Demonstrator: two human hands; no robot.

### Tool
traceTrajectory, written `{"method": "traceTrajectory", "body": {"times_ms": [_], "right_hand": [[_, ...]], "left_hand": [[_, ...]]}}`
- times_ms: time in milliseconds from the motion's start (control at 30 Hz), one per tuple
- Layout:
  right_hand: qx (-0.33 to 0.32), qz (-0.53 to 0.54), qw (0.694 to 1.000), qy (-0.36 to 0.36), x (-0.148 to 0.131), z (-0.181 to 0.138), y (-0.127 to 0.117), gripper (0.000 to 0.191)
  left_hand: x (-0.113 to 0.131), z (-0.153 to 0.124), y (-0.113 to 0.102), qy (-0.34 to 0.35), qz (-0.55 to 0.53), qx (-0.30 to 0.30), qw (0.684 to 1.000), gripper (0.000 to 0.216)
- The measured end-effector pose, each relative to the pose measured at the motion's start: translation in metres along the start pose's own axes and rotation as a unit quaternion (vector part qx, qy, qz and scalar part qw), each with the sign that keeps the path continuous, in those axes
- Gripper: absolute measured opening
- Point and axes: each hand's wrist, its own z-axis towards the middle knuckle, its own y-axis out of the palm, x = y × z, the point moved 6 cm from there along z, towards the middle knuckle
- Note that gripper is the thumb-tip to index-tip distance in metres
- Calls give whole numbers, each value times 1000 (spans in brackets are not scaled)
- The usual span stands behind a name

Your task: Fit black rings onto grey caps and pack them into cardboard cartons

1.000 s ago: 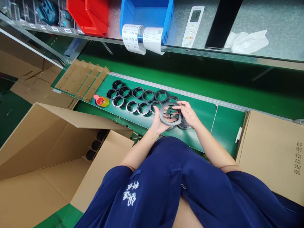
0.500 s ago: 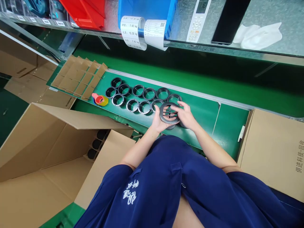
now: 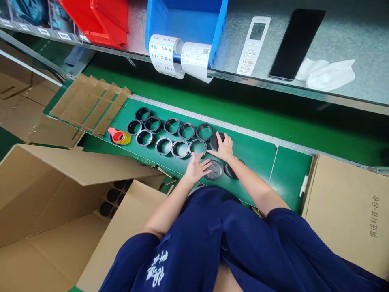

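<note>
Several black plastic rings [image 3: 173,136] lie in two rows on the green bench [image 3: 261,146]. My right hand [image 3: 223,148] rests with spread fingers on a black ring part [image 3: 216,140] at the right end of the far row. My left hand [image 3: 196,167] lies flat and open on the bench, fingertips at the edge of a round grey disc [image 3: 215,170]. Another dark round part [image 3: 230,170] lies partly hidden under my right forearm.
A red and yellow tape dispenser [image 3: 119,136] sits left of the rings, beside cardboard dividers [image 3: 88,103]. An open carton [image 3: 57,202] with dark parts stands at lower left, another carton [image 3: 349,207] at right. The shelf holds red and blue bins, a remote [image 3: 253,38], a phone [image 3: 296,42].
Both hands held a large black ring up over the bench before; now it is down on the bench and both hands lie flat. The view has shifted slightly.
</note>
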Motion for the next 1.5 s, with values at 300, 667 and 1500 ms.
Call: {"method": "traceTrajectory", "body": {"times_ms": [300,667,1500], "right_hand": [[-64,-100,993,21,48,19,20,118],[-10,-71,995,-76,41,18,-6,73],[139,-125,982,11,59,37,-53,76]], "left_hand": [[15,-12,-56,21,-69,72,995,56],[19,17,-31,126,293,114,941,48],[-29,-31,-96,260,415,190,851,28]]}}
